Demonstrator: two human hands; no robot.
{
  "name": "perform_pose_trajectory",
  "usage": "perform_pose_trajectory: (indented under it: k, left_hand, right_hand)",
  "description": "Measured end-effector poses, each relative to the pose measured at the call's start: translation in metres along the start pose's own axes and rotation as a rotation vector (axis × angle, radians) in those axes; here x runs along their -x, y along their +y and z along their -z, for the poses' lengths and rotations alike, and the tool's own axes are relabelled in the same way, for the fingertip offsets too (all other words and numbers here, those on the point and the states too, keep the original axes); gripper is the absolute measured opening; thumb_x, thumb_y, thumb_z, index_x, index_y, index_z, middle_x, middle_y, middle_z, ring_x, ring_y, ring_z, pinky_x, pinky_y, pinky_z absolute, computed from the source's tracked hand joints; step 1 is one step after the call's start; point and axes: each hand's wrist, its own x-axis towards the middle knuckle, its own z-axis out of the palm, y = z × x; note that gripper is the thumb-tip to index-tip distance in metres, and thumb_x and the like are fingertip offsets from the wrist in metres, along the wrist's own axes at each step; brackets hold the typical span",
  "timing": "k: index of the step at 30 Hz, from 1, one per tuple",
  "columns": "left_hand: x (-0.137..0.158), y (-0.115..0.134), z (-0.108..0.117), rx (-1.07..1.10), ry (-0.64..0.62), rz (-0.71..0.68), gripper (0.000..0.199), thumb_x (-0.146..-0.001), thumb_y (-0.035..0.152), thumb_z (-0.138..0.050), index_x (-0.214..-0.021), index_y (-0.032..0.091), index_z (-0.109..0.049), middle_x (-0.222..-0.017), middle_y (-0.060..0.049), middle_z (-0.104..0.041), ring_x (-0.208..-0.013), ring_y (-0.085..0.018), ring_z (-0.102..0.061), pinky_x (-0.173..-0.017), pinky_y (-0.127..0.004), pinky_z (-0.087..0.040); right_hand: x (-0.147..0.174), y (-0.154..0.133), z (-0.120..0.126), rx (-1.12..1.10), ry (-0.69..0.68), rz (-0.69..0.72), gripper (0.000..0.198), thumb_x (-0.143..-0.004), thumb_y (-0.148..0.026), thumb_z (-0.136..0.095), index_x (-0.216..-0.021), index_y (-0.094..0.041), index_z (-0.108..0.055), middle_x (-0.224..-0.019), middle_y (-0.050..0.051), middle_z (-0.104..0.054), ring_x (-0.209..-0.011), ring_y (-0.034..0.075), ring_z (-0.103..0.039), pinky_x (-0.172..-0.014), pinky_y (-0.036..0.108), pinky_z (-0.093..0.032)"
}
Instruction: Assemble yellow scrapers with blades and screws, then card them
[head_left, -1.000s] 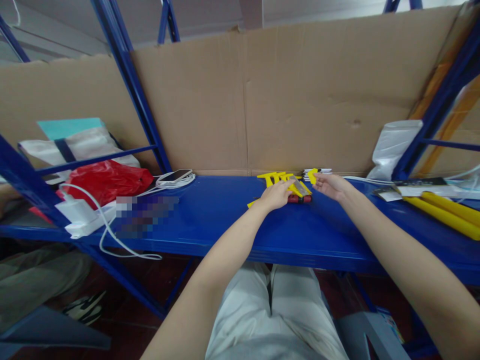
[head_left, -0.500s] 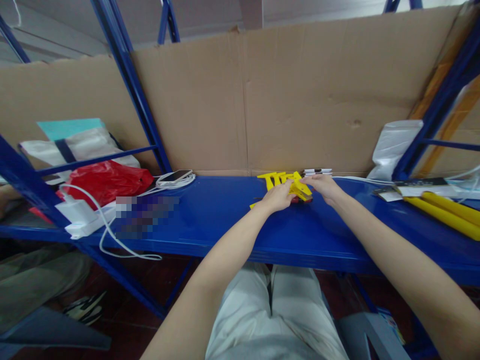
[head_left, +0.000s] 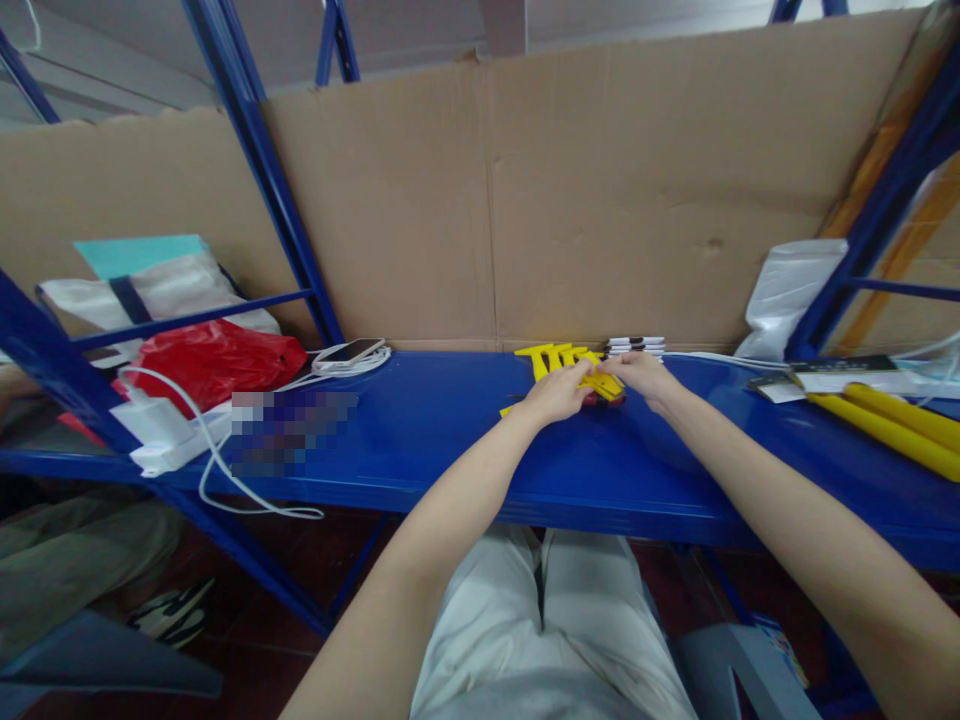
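Both of my hands meet over a yellow piece (head_left: pixel 609 388) near the back of the blue shelf. My left hand (head_left: pixel 559 392) is closed on its left side, fingertips partly hidden. My right hand (head_left: pixel 643 375) pinches its far right end, with the fingers bent downward. Something dark red (head_left: pixel 616 402) shows beneath the piece; its kind I cannot make out. Just behind my left hand lies a row of several yellow T-shaped parts (head_left: pixel 538 360). Beyond my right hand is a small stack of white-and-black strips (head_left: pixel 636 345). A yellow tip (head_left: pixel 505 412) pokes out left of my left wrist.
Yellow tubes (head_left: pixel 892 430) and a black-and-white package (head_left: pixel 840 374) lie at right, near a white pouch (head_left: pixel 787 290). On the left are a phone (head_left: pixel 354 351) on coiled cable, a red plastic bag (head_left: pixel 225 360) and a power strip (head_left: pixel 176 450). Cardboard (head_left: pixel 600 180) walls the back.
The yellow piece, which stuck up at its far end, now lies lower and flatter between my hands. My right hand has shifted slightly left and down, closer to my left hand.
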Motion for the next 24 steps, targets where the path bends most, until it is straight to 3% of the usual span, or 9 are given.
perform_pose_trajectory:
  k: [7,12,18,24]
  left_hand:
    - [-0.001,-0.001,0.000,0.003,0.022,0.000,0.023,-0.088,0.022,-0.045,-0.111,0.023,-0.050,-0.115,-0.008,-0.064,-0.107,-0.023,-0.060,-0.091,-0.040,-0.047]
    - [-0.003,-0.002,-0.001,-0.007,0.051,0.011,0.022,-0.087,0.020,-0.046,-0.109,0.021,-0.051,-0.116,-0.009,-0.064,-0.110,-0.023,-0.059,-0.094,-0.039,-0.046]
    - [-0.005,-0.004,-0.004,-0.021,0.094,-0.008,0.024,-0.088,0.020,-0.045,-0.111,0.020,-0.051,-0.119,-0.008,-0.063,-0.113,-0.022,-0.057,-0.097,-0.039,-0.045]
    - [-0.004,-0.004,-0.003,-0.039,0.092,-0.001,0.026,-0.089,0.020,-0.045,-0.114,0.021,-0.052,-0.121,-0.007,-0.061,-0.115,-0.021,-0.055,-0.099,-0.039,-0.044]
  right_hand:
    - [-0.003,0.002,0.001,0.107,0.084,0.072,0.017,-0.065,-0.021,-0.070,-0.056,-0.016,-0.057,-0.060,0.001,-0.060,-0.064,0.013,-0.054,-0.063,0.024,-0.043]
    - [-0.001,-0.003,0.005,0.079,0.111,0.029,0.019,-0.069,-0.027,-0.068,-0.059,-0.017,-0.056,-0.064,0.002,-0.061,-0.070,0.015,-0.055,-0.065,0.025,-0.043]
    - [0.006,-0.010,0.008,0.087,-0.028,-0.041,0.023,-0.065,-0.032,-0.073,-0.057,-0.016,-0.060,-0.073,0.005,-0.067,-0.081,0.018,-0.059,-0.069,0.025,-0.043]
    - [0.009,-0.010,0.007,0.056,-0.091,-0.057,0.015,-0.068,-0.025,-0.071,-0.058,-0.015,-0.064,-0.071,0.004,-0.069,-0.074,0.015,-0.058,-0.069,0.024,-0.042]
